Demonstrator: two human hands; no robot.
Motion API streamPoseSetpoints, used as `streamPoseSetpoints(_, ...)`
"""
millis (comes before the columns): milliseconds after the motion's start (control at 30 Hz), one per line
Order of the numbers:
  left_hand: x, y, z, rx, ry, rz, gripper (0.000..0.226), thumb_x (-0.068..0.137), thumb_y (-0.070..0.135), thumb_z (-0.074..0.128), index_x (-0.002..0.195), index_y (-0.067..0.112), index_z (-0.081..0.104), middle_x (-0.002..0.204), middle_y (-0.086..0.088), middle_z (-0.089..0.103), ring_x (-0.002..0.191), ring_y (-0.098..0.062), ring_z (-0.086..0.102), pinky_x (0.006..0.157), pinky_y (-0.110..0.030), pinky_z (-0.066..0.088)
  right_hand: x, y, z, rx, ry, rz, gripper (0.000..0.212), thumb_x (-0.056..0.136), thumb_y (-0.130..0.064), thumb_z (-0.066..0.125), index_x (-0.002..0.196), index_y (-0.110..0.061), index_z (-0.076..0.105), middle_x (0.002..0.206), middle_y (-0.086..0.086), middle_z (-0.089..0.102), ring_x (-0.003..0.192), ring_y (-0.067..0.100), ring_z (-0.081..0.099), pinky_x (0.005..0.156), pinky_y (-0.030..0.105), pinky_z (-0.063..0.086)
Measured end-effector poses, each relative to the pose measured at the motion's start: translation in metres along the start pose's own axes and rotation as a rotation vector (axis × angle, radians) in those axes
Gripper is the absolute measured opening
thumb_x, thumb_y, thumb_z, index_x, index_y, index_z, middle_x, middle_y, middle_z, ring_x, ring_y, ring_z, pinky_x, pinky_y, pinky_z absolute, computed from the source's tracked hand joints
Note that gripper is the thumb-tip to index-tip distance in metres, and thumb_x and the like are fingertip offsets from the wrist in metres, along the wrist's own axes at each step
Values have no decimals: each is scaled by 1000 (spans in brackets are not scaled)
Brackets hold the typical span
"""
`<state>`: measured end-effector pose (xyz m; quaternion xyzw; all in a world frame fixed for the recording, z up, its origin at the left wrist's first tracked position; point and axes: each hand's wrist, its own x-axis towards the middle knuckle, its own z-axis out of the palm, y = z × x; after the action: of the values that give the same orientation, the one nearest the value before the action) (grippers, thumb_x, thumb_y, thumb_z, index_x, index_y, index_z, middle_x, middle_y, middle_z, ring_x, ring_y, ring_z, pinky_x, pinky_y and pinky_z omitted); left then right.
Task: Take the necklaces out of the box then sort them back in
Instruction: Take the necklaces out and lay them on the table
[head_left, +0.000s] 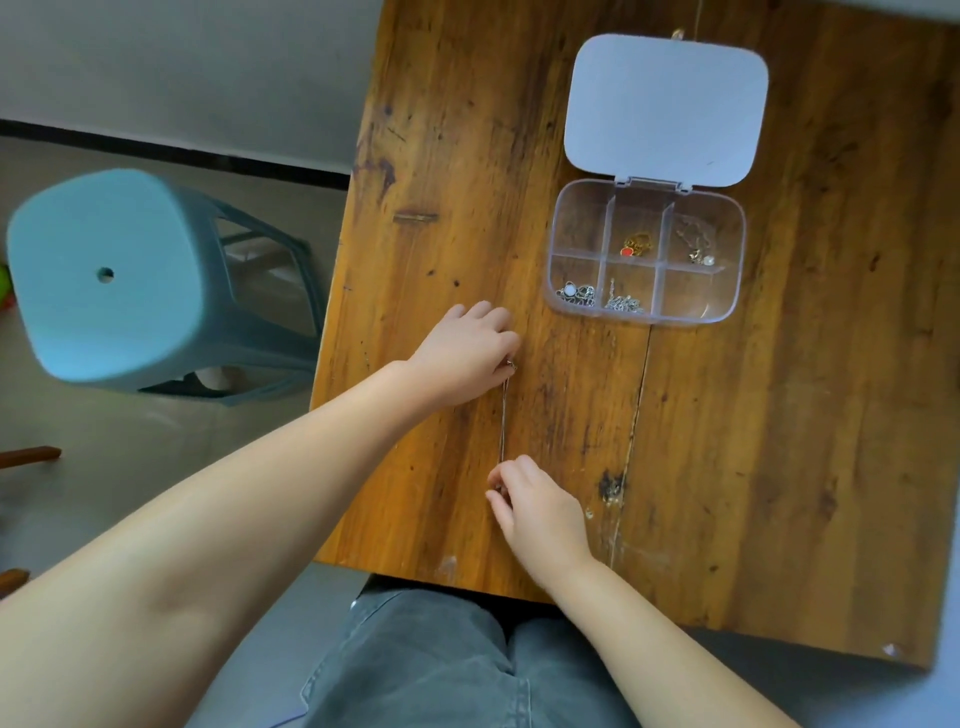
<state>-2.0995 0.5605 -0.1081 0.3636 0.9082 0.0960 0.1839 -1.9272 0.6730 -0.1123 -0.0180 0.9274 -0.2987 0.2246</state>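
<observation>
Hands (470, 358) (537, 506) at necklace (503, 421) ends (taut)

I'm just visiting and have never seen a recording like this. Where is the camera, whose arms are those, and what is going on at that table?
There is no machine here. One camera, worn on a person's head, looks down at their own bare arms and lap. The left hand and the right hand each pinch one end of a thin necklace chain, stretched straight between them on the wooden table. Further away lies a clear plastic box with six compartments, its white lid flipped open. Four compartments hold small pieces of jewellery, one with a red pendant; the far left and near right ones look empty. A blue stool stands on the floor to the left.
</observation>
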Motion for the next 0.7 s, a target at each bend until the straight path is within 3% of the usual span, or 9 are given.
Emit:
streamPoseSetpoints(200, 4, 8, -9, -157, 131, -73, 18, 88, 29, 59, 97, 14, 56, 99, -7, 56, 93, -24, 48, 76, -34, 39, -2, 10, -12, -17, -51, -80, 28, 96, -33, 50, 118, -19, 59, 106, -2, 69, 95, 14, 64, 79, 26, 52)
streamPoseSetpoints(333, 23, 24, -24, -295, 275, -162, 16, 88, 20, 56, 99, 9, 54, 95, -10, 57, 89, -28, 50, 73, -38, 43, 13, 6, -50, 82, -71, -48, 29, 96, -31, 49, 121, -18, 58, 98, 0, 71, 87, 15, 65, 76, 31, 54)
streamPoseSetpoints(500, 37, 34, -27, -245, 256, -159, 29, 86, 22, 62, 111, 6, 59, 99, -17, 54, 93, -34, 49, 74, -45, 46, 92, 30, -146, 185, 451, 7, 24, 92, -4, 47, 107, -8, 65, 104, 11, 67, 96, 26, 62, 83, 31, 45)
streamPoseSetpoints(567, 38, 34, -28, -224, 258, -154, 22, 88, 20, 60, 105, 6, 63, 97, -16, 54, 91, -32, 49, 72, -46, 47, 129, 45, -177, 19, 385, 42, 33, 92, -1, 42, 117, -9, 61, 116, 12, 63, 104, 29, 60, 86, 36, 48)
streamPoseSetpoints(633, 40, 34, -29, -238, 284, -160, 16, 89, 16, 58, 98, 5, 65, 92, -16, 54, 88, -32, 49, 68, -47, 47, 157, 56, -193, -283, 178, 79, 41, 91, 1, 43, 128, -12, 55, 129, 12, 56, 110, 32, 57, 85, 41, 50)
streamPoseSetpoints(700, 41, 35, -30, -247, 307, -167, 14, 89, 14, 58, 93, 4, 67, 89, -16, 55, 86, -33, 49, 65, -45, 47, 173, 60, -198, -497, 20, 42, 41, 89, 2, 46, 128, -10, 54, 127, 14, 53, 96, 32, 58, 69, 37, 52)
